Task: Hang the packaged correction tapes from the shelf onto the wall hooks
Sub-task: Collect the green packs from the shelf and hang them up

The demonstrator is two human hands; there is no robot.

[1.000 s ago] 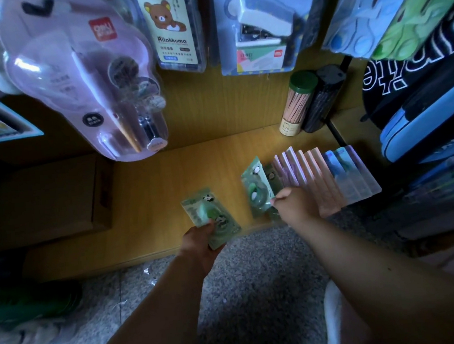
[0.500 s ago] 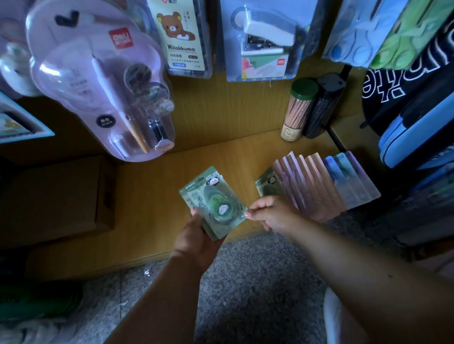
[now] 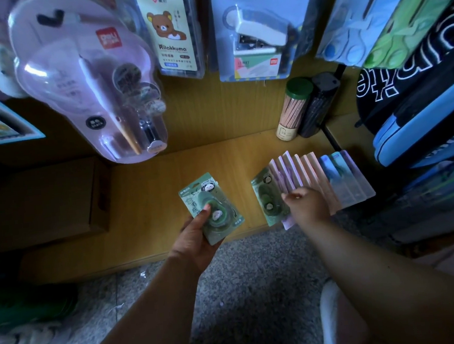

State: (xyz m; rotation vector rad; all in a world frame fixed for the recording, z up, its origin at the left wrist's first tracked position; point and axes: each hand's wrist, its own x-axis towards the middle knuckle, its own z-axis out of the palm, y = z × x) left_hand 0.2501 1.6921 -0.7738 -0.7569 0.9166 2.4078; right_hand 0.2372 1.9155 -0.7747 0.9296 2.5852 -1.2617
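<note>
**Two hands at the shelf: one green pack held, one being reached for**

The left hand [image 3: 198, 235] grips a green correction tape pack [image 3: 212, 209] from below, its thumb laid across the front of the card; the pack is lifted clear above the front part of the wooden shelf [image 3: 150, 195], tilted to the left. A second card edge seems to sit behind it, though that cannot be confirmed.

The right hand [image 3: 306, 205] lies on the row of packs [image 3: 329, 181] lying fanned on the right of the shelf. Its fingers are bent down onto a second green pack [image 3: 265, 196] at the row's left end; whether they pinch it cannot be told.

Behind the row a green-lidded pencil tube [image 3: 293, 110] and a black tube [image 3: 318, 104] stand side by side. On the wall above hang a stapler pack [image 3: 257, 33] and a bear card [image 3: 171, 33].
</note>
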